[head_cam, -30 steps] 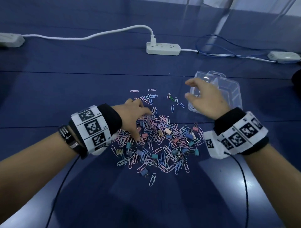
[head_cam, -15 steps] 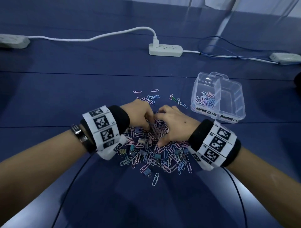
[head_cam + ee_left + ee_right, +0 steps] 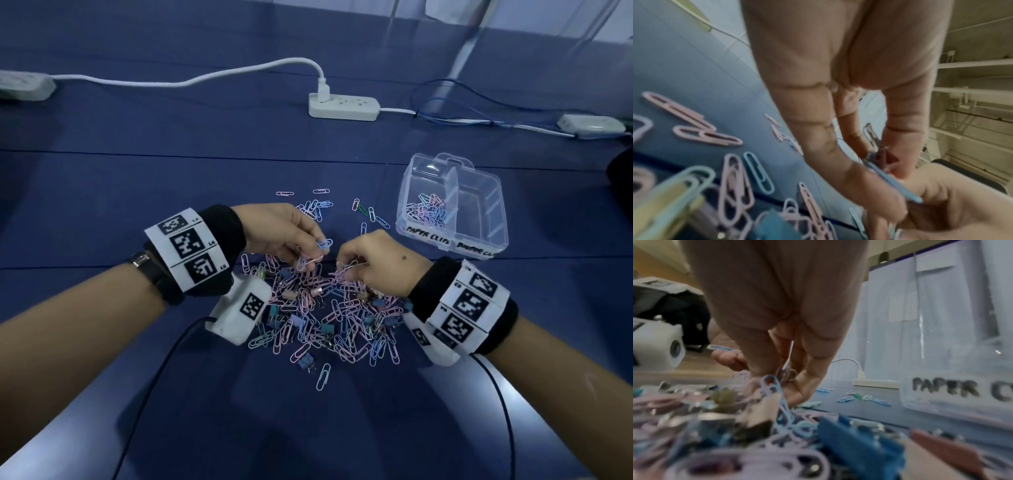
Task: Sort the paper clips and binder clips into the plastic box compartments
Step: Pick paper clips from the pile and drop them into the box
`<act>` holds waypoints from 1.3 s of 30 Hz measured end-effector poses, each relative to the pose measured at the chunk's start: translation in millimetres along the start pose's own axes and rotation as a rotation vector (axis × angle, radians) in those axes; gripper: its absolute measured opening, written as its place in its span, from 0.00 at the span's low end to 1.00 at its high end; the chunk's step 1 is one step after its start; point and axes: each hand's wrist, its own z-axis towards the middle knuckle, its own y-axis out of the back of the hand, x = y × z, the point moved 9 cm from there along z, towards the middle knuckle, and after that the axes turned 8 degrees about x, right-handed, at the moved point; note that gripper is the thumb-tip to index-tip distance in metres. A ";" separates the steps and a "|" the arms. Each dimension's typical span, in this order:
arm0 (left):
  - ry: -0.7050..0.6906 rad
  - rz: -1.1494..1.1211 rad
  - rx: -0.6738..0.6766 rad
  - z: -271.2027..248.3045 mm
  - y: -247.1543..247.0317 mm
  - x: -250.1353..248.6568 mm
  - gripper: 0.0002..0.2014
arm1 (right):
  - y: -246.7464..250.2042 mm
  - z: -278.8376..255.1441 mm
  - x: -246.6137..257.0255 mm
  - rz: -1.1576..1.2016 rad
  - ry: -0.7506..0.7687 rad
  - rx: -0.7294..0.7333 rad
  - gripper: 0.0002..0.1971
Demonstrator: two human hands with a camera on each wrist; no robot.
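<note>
Paper clips (image 3: 329,318) and small binder clips (image 3: 305,361) lie in a mixed heap on the blue table (image 3: 137,171), between the two wrists. Above its far edge the left hand (image 3: 284,233) pinches a blue clip (image 3: 324,244) — with more clips dangling below it — while the right hand (image 3: 373,260) curls its fingertips (image 3: 797,394) round pink clips at the heap's top. Just right of the hands stands the clear plastic box (image 3: 479,192); some paper clips lie in its left compartment, labelled "PAPER CLIPS".
</note>
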 end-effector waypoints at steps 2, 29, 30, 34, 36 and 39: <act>-0.025 -0.039 0.037 -0.9 -3.4 -3.3 0.10 | 9.0 -4.2 -9.2 0.090 -0.035 -0.051 0.06; 0.071 -0.359 0.025 12.7 -30.2 -4.9 0.15 | -6.7 -21.8 -35.3 1.340 -0.165 0.181 0.18; 0.068 -0.361 0.036 12.4 -30.4 -4.6 0.16 | -6.2 -22.1 -35.0 1.330 -0.160 0.172 0.17; 0.054 -0.402 0.054 11.8 -29.9 -4.6 0.18 | -2.8 -22.8 -32.9 1.296 -0.125 0.160 0.14; 0.043 -0.432 0.082 12.1 -32.6 -5.6 0.18 | -0.8 -22.0 -31.8 1.304 -0.105 0.162 0.13; 0.025 -0.459 0.087 13.2 -35.2 -7.1 0.17 | 3.0 -21.2 -33.3 1.331 -0.092 0.140 0.13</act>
